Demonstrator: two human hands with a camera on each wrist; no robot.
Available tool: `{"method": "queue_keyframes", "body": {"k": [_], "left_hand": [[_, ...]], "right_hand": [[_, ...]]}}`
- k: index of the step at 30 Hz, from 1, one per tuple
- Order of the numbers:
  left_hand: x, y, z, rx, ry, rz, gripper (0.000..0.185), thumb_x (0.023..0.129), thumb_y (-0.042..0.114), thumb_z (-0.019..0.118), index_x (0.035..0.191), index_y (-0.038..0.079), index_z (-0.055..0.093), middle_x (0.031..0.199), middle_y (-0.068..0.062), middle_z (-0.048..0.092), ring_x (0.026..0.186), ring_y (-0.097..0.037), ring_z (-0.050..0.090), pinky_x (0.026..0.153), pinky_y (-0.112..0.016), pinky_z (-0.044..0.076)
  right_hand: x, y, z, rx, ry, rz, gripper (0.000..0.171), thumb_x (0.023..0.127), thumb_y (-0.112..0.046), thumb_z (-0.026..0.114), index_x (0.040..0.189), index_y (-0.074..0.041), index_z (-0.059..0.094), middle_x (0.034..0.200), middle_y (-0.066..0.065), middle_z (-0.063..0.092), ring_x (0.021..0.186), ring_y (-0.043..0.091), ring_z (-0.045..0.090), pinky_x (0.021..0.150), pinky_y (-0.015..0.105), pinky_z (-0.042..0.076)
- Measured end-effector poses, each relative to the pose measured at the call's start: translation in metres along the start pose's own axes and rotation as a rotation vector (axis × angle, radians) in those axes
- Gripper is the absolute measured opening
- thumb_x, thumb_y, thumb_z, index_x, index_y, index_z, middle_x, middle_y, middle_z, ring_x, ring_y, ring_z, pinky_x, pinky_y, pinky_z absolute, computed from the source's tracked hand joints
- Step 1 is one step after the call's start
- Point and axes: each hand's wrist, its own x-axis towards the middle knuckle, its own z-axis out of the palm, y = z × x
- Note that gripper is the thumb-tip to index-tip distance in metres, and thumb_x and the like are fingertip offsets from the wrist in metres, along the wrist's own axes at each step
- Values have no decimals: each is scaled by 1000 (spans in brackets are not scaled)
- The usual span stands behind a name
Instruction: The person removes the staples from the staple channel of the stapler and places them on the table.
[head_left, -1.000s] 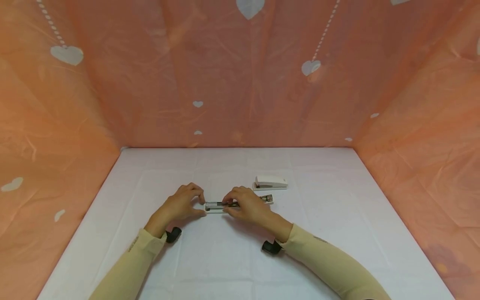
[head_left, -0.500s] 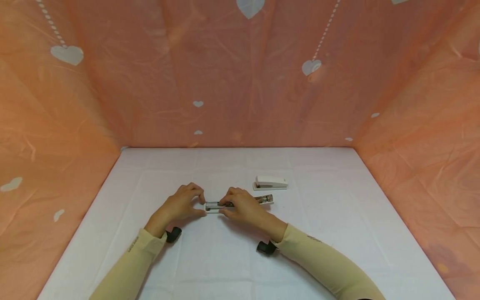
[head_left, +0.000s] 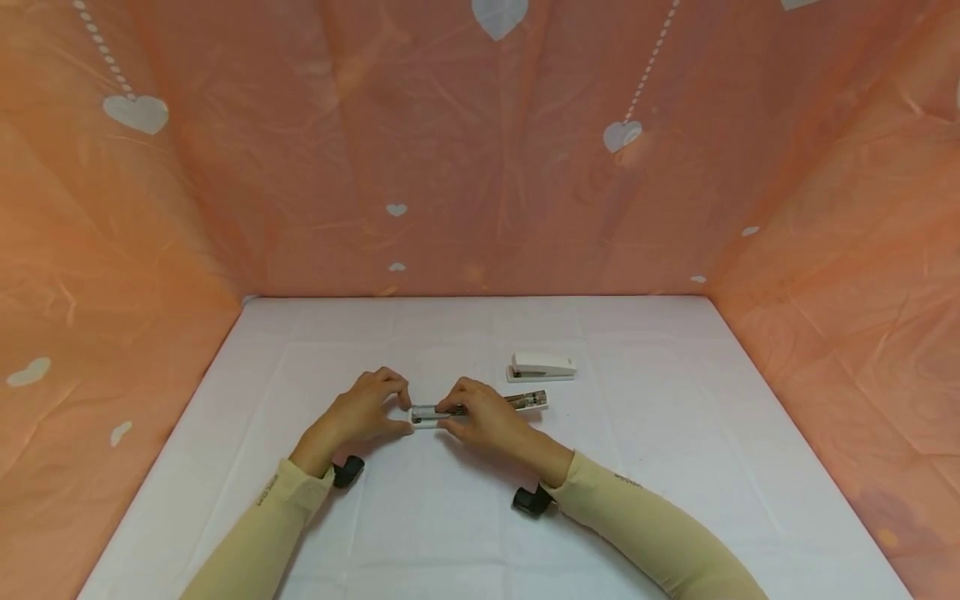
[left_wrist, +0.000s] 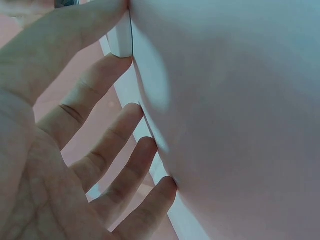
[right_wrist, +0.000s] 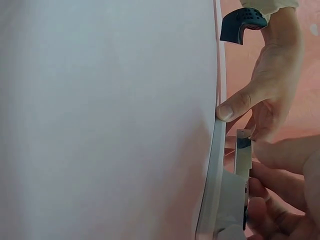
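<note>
An opened white stapler [head_left: 426, 415] lies lengthwise on the table, its metal staple channel [right_wrist: 243, 156] showing and its top cover swung back to the right. My left hand [head_left: 365, 408] holds the stapler's left end between thumb and fingers. In the left wrist view, the stapler's white end [left_wrist: 121, 41] sits at the thumb and index finger, the other fingertips on the tabletop. Along the middle of the stapler, my right hand [head_left: 489, 417] pinches the channel with thumb and fingers, hiding that stretch. I cannot tell whether a staple strip is in those fingers.
Just behind the opened stapler stands a second, closed white stapler [head_left: 542, 367]. The table [head_left: 435, 517] has a white cover. Orange curtains [head_left: 480, 167] with pale hearts enclose its back and sides. Black wrist cameras [head_left: 532, 502] hang below both wrists.
My right hand has slid slightly left along the stapler, baring more of its right part. The left hand keeps its place at the end.
</note>
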Motion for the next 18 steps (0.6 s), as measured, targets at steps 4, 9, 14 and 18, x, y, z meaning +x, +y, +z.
{"method": "queue_keyframes", "body": {"k": [4,9,14,18], "left_hand": [[0,0,0,-2,-2,-2,29,85,29,94,92,21,67,138,-14,61,128,-45,53,83,-68,54],[1,0,1,-4,0,-4,29,84,29,94,91,21,67,138,-14,61,128,-46,53,82,-68,54],[1,0,1,-7,-2,-9,29,84,29,94,92,21,67,137,-13,61,127,-45,53,81,-67,54],[1,0,2,-8,-5,-13,30,84,31,94,92,22,67,137,-12,61,128,-45,53,81,-68,53]], "right_hand": [[1,0,0,44,18,28,16,99,-14,79,114,-10,83,104,-1,69,87,10,58,79,26,49],[5,-1,-1,47,30,62,13,99,-18,80,111,-16,83,99,-5,68,80,6,54,72,24,46],[9,-1,0,55,44,82,9,98,-23,82,107,-20,81,96,-9,67,75,5,55,67,23,46],[13,-1,1,52,32,90,8,99,-26,81,104,-22,79,96,-11,68,76,4,56,69,23,47]]}}
